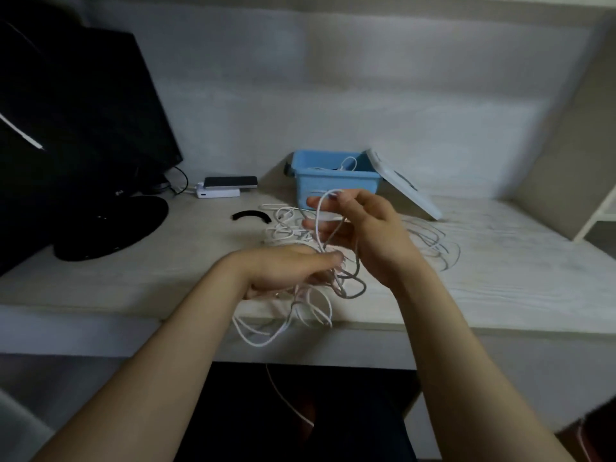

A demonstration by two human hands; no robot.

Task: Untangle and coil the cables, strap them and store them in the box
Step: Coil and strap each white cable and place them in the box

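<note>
A tangle of white cables hangs between my hands over the desk's front edge. My left hand grips the bunch from the left, its fingers curled round the strands. Above it, my right hand pinches one loop of the same cable and lifts it. More loose white cable lies on the desk behind my hands. Behind that stands the blue box, open, with a white cable inside. Its white lid leans against its right side. A black strap lies curved on the desk, left of the pile.
A black monitor on a round base fills the left of the desk. A phone on a white power bank lies near the wall. More cable loops spread to the right. A white shelf frame stands at far right.
</note>
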